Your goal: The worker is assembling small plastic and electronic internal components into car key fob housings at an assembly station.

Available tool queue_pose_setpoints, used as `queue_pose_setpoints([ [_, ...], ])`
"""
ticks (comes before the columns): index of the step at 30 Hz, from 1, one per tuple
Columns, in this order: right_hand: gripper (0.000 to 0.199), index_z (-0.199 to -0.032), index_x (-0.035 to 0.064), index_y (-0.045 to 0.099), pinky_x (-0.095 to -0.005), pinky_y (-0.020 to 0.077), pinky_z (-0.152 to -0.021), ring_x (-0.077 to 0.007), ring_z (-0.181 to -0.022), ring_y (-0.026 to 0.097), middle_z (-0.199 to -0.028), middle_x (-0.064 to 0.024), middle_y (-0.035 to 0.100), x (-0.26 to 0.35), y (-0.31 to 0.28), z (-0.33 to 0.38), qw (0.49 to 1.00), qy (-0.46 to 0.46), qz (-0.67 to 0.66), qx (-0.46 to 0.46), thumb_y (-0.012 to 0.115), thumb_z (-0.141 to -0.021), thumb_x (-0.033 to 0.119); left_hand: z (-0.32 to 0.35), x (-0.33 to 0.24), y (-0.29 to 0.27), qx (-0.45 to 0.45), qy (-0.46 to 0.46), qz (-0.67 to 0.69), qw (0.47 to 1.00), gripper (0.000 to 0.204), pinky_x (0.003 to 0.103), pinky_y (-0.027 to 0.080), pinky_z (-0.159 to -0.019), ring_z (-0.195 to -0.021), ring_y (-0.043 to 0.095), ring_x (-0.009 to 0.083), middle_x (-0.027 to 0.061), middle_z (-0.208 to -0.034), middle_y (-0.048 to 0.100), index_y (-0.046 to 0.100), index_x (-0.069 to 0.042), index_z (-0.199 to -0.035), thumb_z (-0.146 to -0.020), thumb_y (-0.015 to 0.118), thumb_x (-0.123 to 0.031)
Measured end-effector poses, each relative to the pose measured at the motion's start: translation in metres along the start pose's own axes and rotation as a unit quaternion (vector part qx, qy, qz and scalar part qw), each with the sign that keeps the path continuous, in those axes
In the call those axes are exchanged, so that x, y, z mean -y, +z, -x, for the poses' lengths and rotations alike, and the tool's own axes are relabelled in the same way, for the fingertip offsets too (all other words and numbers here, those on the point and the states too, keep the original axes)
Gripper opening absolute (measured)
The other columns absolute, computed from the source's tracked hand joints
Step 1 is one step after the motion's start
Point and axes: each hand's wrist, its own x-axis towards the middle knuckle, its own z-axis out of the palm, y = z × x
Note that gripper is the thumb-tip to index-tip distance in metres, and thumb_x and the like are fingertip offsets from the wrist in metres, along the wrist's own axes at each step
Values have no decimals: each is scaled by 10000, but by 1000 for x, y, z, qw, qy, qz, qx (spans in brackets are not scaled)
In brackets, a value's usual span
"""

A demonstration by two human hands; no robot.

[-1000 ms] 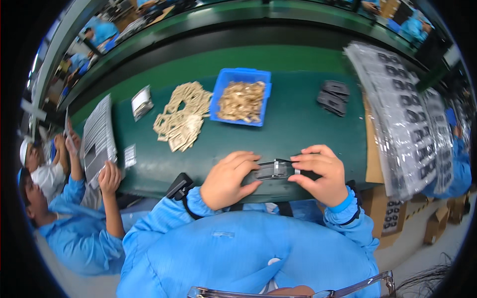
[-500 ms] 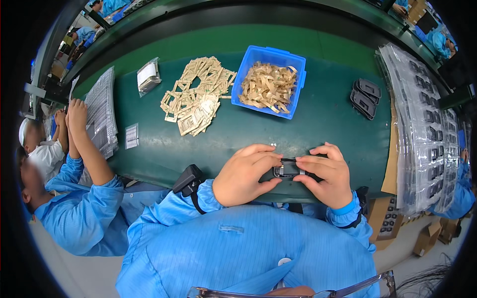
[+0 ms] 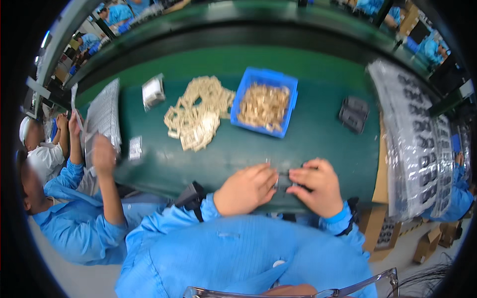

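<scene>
My left hand [image 3: 247,188] and my right hand [image 3: 319,185] meet at the near edge of the green table [image 3: 318,134]. Between their fingertips they pinch a small dark part [image 3: 284,179] with a thin metal piece; most of it is hidden by my fingers. Both sleeves are light blue. Farther back stands a blue bin [image 3: 265,102] full of small tan metal pieces. To its left lies a loose heap of tan stamped strips [image 3: 197,116].
A short stack of dark parts [image 3: 354,113] sits at the right back. Clear plastic trays of dark parts [image 3: 416,144] lie along the right on cardboard. A co-worker in blue [image 3: 79,208] at my left lifts a tray sheet [image 3: 102,116]. A small wrapped packet [image 3: 152,91] lies nearby.
My hands have stayed closed on the small dark part near the table edge, shifting slightly. The co-worker's raised hand on the left has moved along the tray sheet.
</scene>
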Motion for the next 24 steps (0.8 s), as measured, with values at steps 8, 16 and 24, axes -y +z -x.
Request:
queue_pose_setpoints([
  [8,312,-965,87,794,-372,539,-850,-257,-955,654,-1041,-10,779,-2,-3,3,1000,-5,-13,-27,889,-718,250,-2,15,5,-23,76,-27,996,360,353,577,-894,-1177,639,264,91,-1220,677,707,-45,-1182,-918,695,-289],
  [16,363,-1027,107,799,-362,542,-868,-246,-969,657,-1054,-2,776,2,0,5,1000,6,-17,-6,888,-720,278,-7,5,-19,-48,62,-5,997,243,347,593,-830,-1098,661,241,61,-1127,687,747,-100,-1097,-906,714,-247],
  [24,374,-1035,115,799,-366,540,-881,-246,-977,662,-1038,-10,774,2,3,7,1000,1,-20,-11,890,-712,279,-1,10,-12,-44,83,54,994,160,341,591,-724,-1031,657,217,34,-1088,673,767,-122,-1025,-873,745,-164],
])
